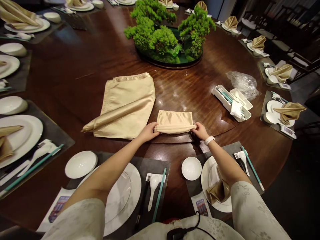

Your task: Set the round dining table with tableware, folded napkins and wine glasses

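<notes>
Left hand [148, 132] and right hand [200, 130] pinch opposite ends of the rolled edge of a gold satin napkin [174, 121], which lies flat on the dark wood tabletop [75, 110], near side. Slippery satin: a loosened pinch could let the roll spring open.

The printed cards [202, 207] beside the place settings were too small to read, and the packet [236, 109] in the white cutlery tray [225, 105] could not be made out. The picture's left edge cut off the plates [17, 140] there, the right hand [200, 131] hid one end of the folded napkin [174, 122], and the chairs [295, 63] faded into shadow.
</notes>
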The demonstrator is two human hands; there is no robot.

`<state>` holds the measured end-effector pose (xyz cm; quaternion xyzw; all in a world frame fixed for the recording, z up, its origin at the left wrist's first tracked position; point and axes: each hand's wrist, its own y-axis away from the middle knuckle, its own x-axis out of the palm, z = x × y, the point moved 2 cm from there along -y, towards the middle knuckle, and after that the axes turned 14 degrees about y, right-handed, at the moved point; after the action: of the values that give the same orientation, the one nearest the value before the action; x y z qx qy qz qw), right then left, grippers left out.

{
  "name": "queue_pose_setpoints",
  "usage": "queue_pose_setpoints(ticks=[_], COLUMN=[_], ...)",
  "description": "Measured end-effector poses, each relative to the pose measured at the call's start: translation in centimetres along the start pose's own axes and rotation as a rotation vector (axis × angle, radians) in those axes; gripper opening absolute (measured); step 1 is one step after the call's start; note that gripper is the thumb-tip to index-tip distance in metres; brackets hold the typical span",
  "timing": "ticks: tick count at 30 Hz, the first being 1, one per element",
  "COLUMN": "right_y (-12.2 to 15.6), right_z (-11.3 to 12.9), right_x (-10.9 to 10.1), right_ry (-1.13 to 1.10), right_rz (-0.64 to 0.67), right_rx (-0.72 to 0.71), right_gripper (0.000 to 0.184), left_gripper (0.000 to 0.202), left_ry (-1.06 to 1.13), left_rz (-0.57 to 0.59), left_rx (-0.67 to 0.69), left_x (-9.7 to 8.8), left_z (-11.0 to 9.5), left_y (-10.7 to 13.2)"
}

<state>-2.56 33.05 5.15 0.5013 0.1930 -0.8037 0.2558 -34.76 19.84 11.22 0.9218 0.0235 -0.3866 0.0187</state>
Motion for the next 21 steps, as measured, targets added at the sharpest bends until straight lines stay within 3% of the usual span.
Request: queue_pose_setpoints(ticks=[3, 6, 9, 12, 15, 21], right_y=[-1.7, -2.7, -3.0, -2.9, -2.5, -1.7], right_z=[0.1, 1.2, 3.3, 5.3, 6.2, 7.2], right_x=[0.1, -0.4, -1.1, -1.2, -1.2, -1.7], right_ry=[0.06, 0.176, 0.302, 0.396, 0.475, 0.565], right_rz=[0.002, -0.016, -0.029, 0.031, 0.115, 0.174], right_rx=[0.092, 0.131, 0.028, -0.156, -0.246, -0.258], right_gripper=[0.021, 0.026, 0.02, 0.021, 0.022, 0.029], left_gripper=[0.049, 0.052, 0.035, 0.019, 0.028, 0.027], left_ry=[0.218, 0.115, -0.229, -0.414, -0.427, -0.396], left_rz=[-0.116, -0.222, -0.25, -0.052, 0.087, 0.087], left_rx=[-0.215, -0.32, -0.081, 0.169, 0.216, 0.208], left_x=[0.0, 0.1, 0.3, 1.3, 2.0, 2.4], left_z=[0.7, 0.4, -1.3, -2.8, -2.7, -1.3], left_y=[-1.5, -2.6, -3.1, -3.0, -2.8, -2.1])
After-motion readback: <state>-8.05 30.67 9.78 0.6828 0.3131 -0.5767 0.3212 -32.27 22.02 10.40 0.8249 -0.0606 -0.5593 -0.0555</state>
